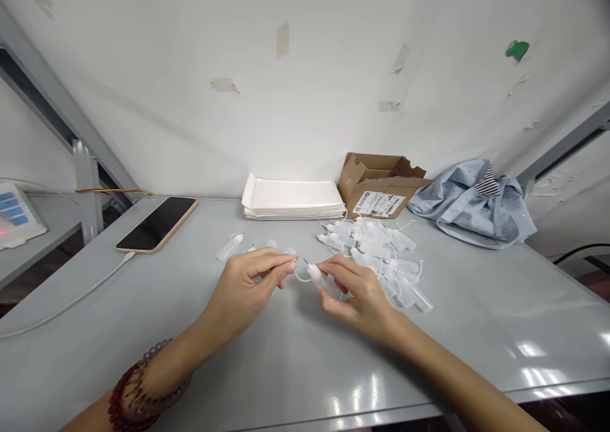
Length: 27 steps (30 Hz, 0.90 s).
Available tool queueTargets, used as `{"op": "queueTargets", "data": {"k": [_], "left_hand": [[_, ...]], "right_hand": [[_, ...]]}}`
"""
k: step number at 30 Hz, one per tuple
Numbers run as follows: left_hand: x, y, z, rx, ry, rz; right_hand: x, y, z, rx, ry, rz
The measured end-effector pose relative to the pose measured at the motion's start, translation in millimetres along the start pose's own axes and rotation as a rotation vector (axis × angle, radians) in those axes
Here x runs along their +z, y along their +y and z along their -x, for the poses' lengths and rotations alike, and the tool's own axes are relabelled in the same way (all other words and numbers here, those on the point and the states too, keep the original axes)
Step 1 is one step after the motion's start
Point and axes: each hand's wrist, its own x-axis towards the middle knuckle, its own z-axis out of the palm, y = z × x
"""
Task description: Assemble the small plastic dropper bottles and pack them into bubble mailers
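In the head view, my right hand (359,290) grips a small translucent needle-tip bottle (324,281), its metal tip pointing up and left. A thin white strap (302,279) curves from the bottle's neck to my left hand (257,284). The left thumb and fingers pinch the strap's end, and most of the cap there is hidden by the fingertips. Beyond the left hand lie a few similar bottles (230,246), partly covered by it. To the right of my right hand spreads a pile of the same bottles (374,241) with loose straps.
Behind the hands are a stack of white padded envelopes (293,197) and an open cardboard box (376,187). A blue patterned cloth (474,206) lies at the back right. On the left, a phone (158,223) is plugged into a white cable (79,295) crossing the grey table (267,375).
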Motion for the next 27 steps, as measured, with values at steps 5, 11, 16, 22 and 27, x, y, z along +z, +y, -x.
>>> {"op": "queueTargets", "data": {"k": [5, 11, 16, 22, 27], "left_hand": [[-1.4, 1.5, 0.5, -0.012, -0.044, 0.018], [-1.7, 6.1, 0.3, -0.071, -0.075, 0.068], [-2.9, 5.9, -0.2, -0.076, -0.105, 0.090], [-3.6, 2.4, -1.0, -0.104, -0.145, 0.125], [-4.0, 1.2, -1.7, -0.116, -0.164, 0.160]], "right_hand": [[-2.2, -3.0, 1.1, -0.040, -0.036, 0.020], [-2.1, -3.0, 4.1, -0.030, -0.015, -0.006], [-1.7, -4.0, 5.0, -0.050, -0.001, -0.010], [-2.5, -7.1, 3.8, -0.059, -0.016, 0.004], [-2.3, -7.1, 3.6, -0.068, 0.005, 0.016]]}}
